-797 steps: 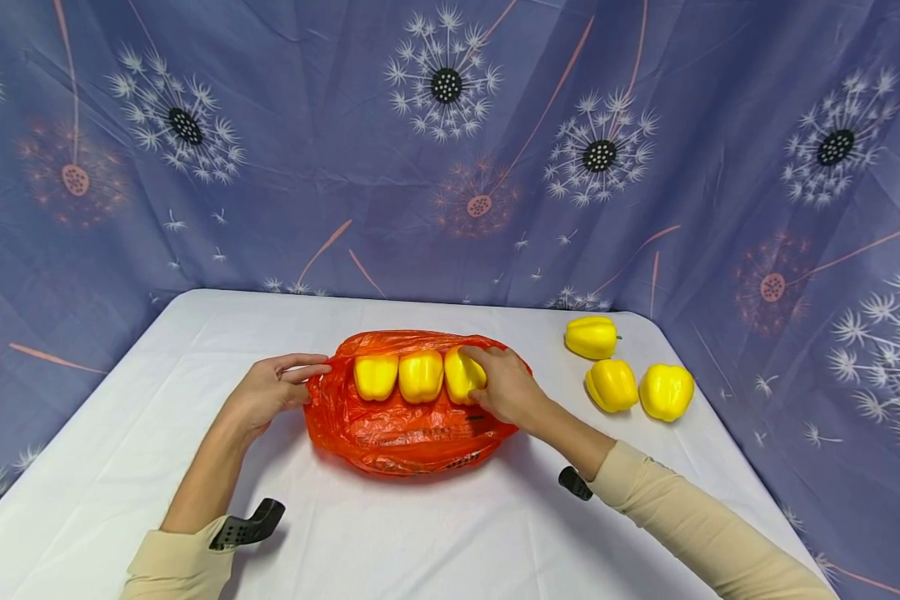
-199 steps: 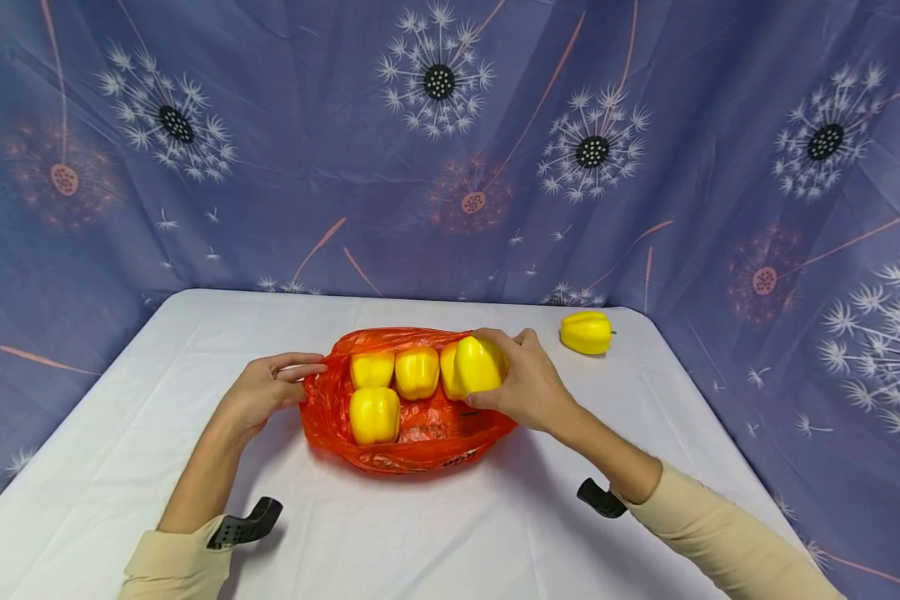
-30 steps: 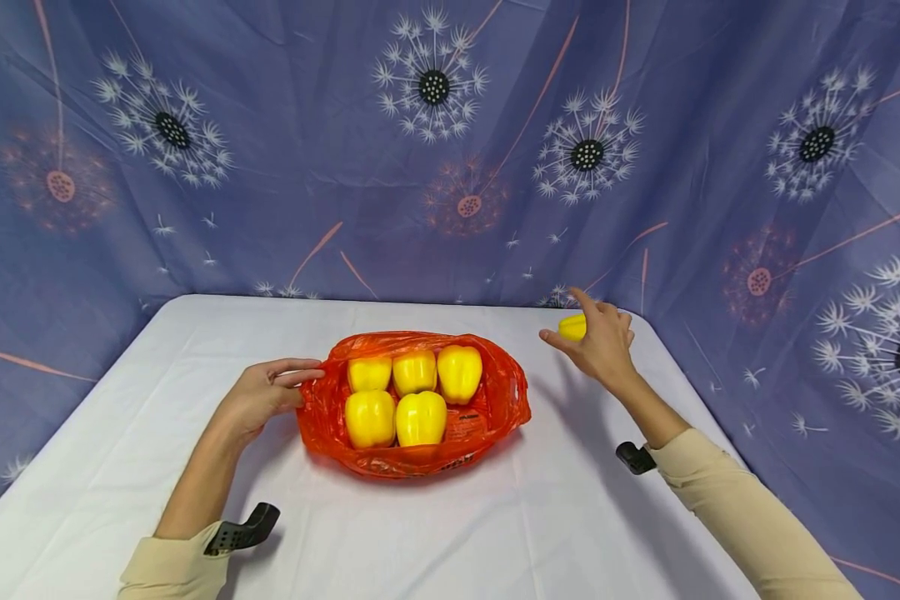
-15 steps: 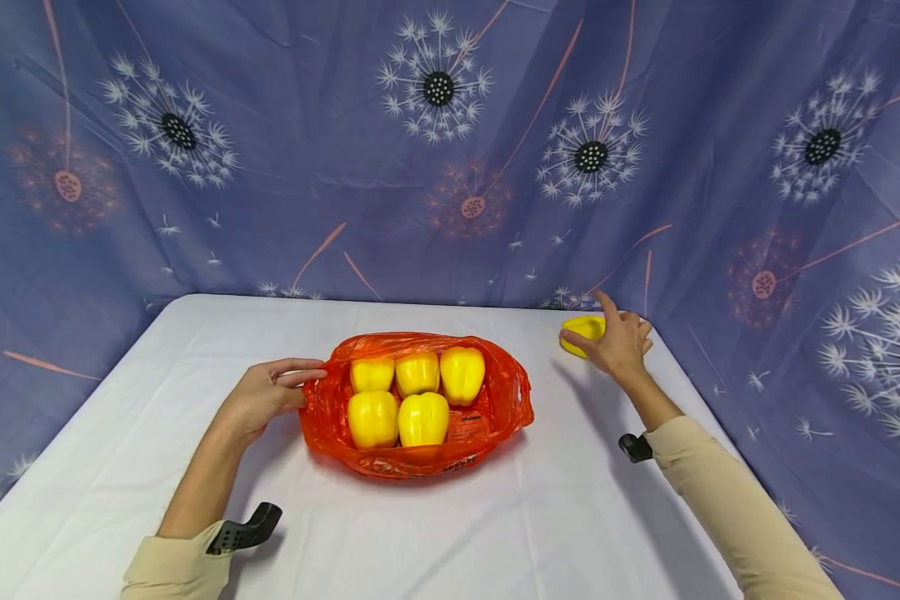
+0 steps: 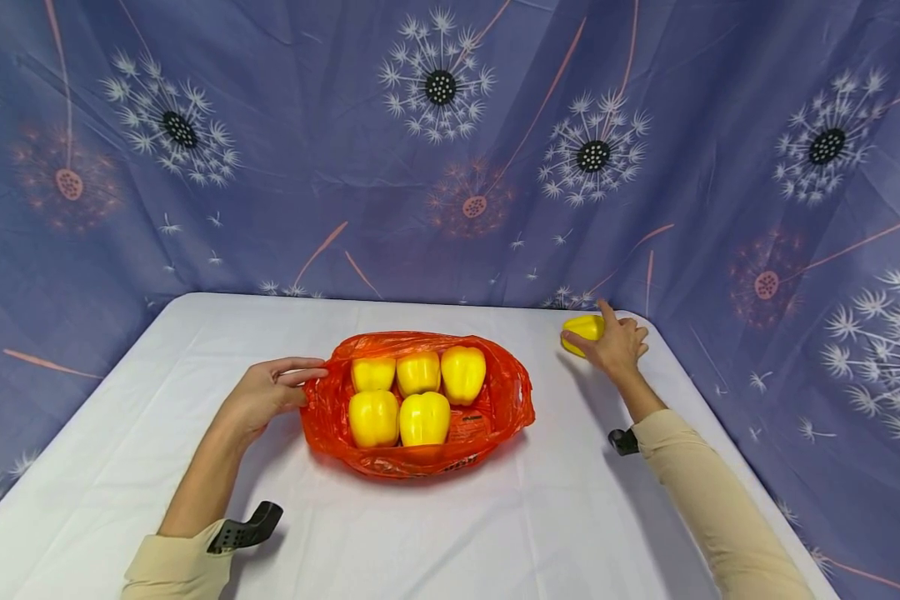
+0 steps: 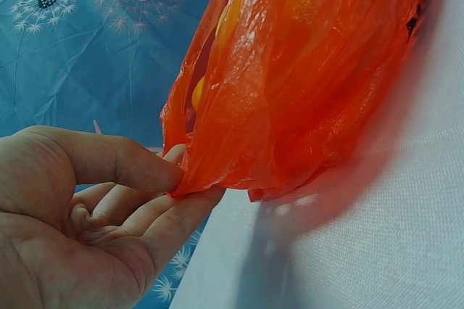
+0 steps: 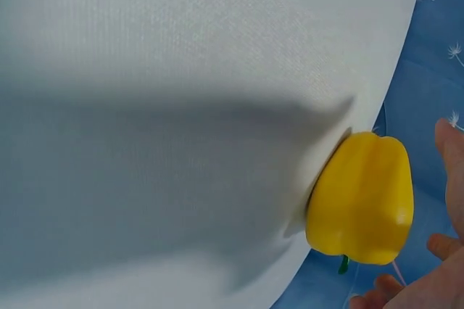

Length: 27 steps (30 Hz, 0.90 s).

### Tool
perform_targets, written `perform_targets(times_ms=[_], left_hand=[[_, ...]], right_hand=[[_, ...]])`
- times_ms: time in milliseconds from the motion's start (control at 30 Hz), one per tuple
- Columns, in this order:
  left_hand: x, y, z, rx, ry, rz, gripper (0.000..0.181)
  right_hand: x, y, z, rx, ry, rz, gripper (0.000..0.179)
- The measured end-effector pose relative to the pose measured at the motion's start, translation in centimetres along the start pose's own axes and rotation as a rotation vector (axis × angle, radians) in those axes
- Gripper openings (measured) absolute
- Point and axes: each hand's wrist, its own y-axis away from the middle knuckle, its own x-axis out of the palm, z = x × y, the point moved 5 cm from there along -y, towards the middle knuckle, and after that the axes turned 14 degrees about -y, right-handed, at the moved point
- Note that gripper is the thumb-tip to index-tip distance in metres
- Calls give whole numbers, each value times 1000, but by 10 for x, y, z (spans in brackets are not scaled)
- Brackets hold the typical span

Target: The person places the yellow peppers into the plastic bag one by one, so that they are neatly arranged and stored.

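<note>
My left hand [image 5: 266,396] pinches the left edge of a red plastic bag [image 5: 412,461], the thumb and fingertips on its thin film in the left wrist view. The bag's mouth faces up. Inside are several yellow bell peppers: three in a back row, one of them a pepper [image 5: 462,375] at the right, and two in front, including a front pepper [image 5: 424,419]. At the far right, my right hand [image 5: 617,343] reaches around a lone bell pepper [image 7: 360,200], thumb and index finger spread. In the right wrist view, a gap shows between the fingers and this pepper, which has a green stem.
A white cloth covers the table [image 5: 450,533]. A blue-purple curtain [image 5: 307,167] with dandelion prints hangs close behind the table and along its sides. The lone pepper lies near the back right corner. Black wrist mounts [image 5: 246,527] stick out at both sleeves.
Over the earlier frames, two bell peppers from the right have gone into the bag's front row. In the last second my right hand has shifted right, around the lone pepper. The left hand stays put.
</note>
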Motion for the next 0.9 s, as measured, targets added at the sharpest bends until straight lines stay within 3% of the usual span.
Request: perform_targets(times_ms=[533,900], left_hand=[[-1,1,-1,16,6,2,64],[-1,1,-2,21,12,-2,63]], right_hand=[[18,-6,-9,7,19,-11,87],[20,-9,-14,5,9,-34,79]])
